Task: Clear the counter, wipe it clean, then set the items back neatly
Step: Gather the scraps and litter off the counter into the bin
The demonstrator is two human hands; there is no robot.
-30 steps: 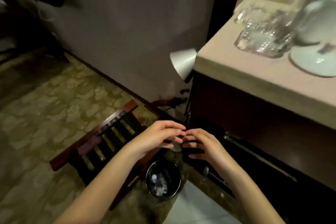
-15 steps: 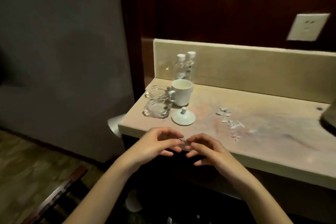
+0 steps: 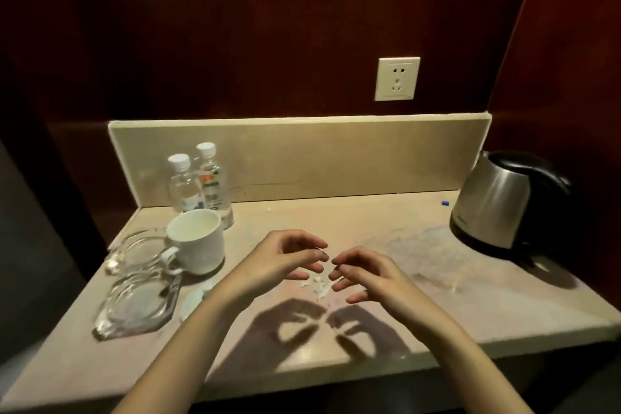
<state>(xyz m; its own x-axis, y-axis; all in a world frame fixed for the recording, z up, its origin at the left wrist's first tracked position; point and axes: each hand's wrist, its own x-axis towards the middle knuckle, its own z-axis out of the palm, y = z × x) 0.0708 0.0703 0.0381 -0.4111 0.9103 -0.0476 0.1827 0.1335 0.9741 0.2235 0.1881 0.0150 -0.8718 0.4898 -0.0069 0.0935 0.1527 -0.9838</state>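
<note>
Hands are hovering side by side above the middle of the desk (image 3: 336, 360), fingertips nearly meeting. The left hand (image 3: 282, 262) is curling its fingers loosely, its grip released and holding nothing that can be made out; the right hand (image 3: 366, 276) is doing the same, fingers bent and relaxed, with a thin sliver near the fingertips too small to tell. Small white scraps (image 3: 319, 284) are lying on the desk just below the gap between the two hands, and both hands are casting dark shadows toward the front edge.

Near the left edge, a white mug (image 3: 198, 242) is standing upright with its handle turned toward the front. Two glass ashtrays (image 3: 137, 292) are sitting just left of it, one behind the other. A white lid (image 3: 193, 302) is lying in front of the mug, partly hidden by the left forearm. Two water bottles (image 3: 198, 181) are standing behind the mug, at the back left corner against the backsplash. A steel kettle (image 3: 504, 202) is sitting at the back right corner, with a wall socket (image 3: 397, 78) showing above the backsplash.
</note>
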